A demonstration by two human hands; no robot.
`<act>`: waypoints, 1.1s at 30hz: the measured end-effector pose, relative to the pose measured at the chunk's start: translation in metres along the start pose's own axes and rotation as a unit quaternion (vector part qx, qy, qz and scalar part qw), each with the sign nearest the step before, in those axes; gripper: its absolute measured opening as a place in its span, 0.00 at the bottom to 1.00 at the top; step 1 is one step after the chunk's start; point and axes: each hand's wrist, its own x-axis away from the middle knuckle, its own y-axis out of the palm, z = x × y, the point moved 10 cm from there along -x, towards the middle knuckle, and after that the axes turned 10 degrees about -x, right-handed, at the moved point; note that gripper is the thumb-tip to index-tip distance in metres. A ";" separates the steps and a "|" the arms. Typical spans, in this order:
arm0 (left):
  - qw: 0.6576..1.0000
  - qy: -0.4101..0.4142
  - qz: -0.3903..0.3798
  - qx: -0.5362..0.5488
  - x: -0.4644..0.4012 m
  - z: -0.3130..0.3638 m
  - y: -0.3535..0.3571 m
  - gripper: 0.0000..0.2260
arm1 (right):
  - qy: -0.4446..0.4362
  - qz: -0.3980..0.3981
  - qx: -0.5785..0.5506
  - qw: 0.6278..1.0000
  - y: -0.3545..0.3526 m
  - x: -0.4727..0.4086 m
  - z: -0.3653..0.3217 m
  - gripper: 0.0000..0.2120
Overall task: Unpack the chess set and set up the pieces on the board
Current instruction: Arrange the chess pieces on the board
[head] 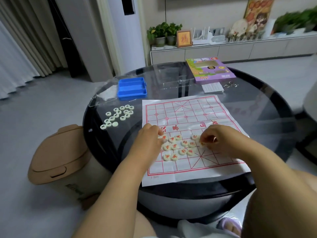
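While curled, right hand point(216, 136) perhaps pinching

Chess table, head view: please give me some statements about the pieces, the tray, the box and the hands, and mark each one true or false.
1. The red pieces lie in a loose cluster on the board. True.
2. The black pieces lie on the board as well. False: they lie on the glass table, left of the board.
3. The blue tray holds pieces. False: no pieces show in it.
4. The right hand pinches a piece. True.
5. The purple box lies beyond the board. True.
6. The left hand rests on the tray. False: it is at the red cluster.
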 end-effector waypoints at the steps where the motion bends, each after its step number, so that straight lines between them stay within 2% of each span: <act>1: 1.000 -0.007 -0.005 -0.005 -0.001 -0.002 0.003 0.12 | 0.000 -0.002 0.005 1.000 0.003 0.002 0.002 0.10; 7: 1.000 -0.011 -0.017 -0.005 -0.003 -0.007 0.012 0.12 | -0.005 0.011 -0.007 1.000 0.000 0.007 -0.002 0.13; 12: 1.000 -0.008 0.007 0.023 -0.005 -0.016 0.005 0.11 | -0.034 0.034 -0.018 0.999 -0.009 0.006 -0.017 0.15; 17: 0.997 -0.036 0.051 0.035 -0.006 -0.038 -0.006 0.11 | -0.092 0.054 -0.018 0.994 -0.006 -0.024 -0.064 0.13; 21: 0.990 -0.086 0.111 0.021 -0.007 -0.078 -0.027 0.10 | -0.131 0.040 -0.030 0.990 0.012 -0.062 -0.113 0.13; 25: 0.971 -0.179 0.157 0.009 -0.012 -0.148 -0.054 0.11 | -0.161 0.030 -0.029 0.986 0.038 -0.102 -0.154 0.11; 29: 0.958 -0.247 0.144 -0.009 -0.025 -0.205 -0.059 0.14 | -0.161 0.008 -0.025 0.987 0.072 -0.139 -0.184 0.15; 33: 0.964 -0.240 0.117 -0.007 -0.040 -0.220 -0.050 0.19 | -0.145 -0.003 -0.035 0.989 0.100 -0.162 -0.201 0.20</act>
